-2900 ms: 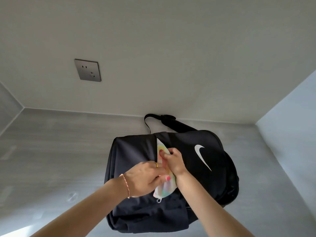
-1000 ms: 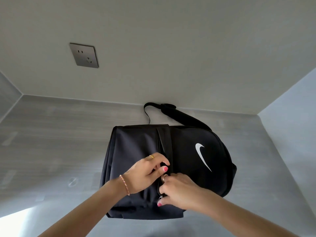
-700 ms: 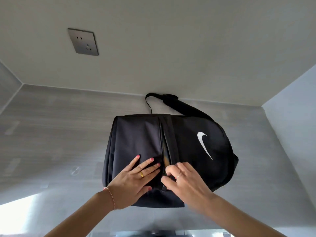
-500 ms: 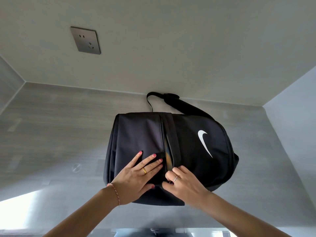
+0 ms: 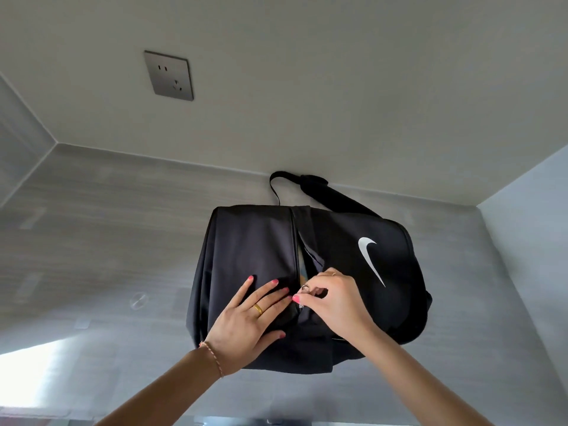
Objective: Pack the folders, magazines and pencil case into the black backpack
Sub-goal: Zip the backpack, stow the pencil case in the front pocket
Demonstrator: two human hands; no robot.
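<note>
Pale wall [image 5: 307, 72], grey socket [image 5: 168, 75], grey surface [image 5: 107, 226].

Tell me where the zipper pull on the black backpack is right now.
In the head view the zipper pull sits near the lower end of the black backpack opening, pinched by the right hand, just right of the left hand fingertips.

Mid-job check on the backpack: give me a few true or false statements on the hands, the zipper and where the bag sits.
1. The left hand lies flat on the black backpack. True.
2. The right hand is idle on the table. False: it pinches the zipper pull.
3. The zipper opening is fully closed. False: a gap still shows above the pull.
4. The backpack sits under a wall socket. True.
5. The pencil case lies beside the bag. False: nothing lies there.
</note>
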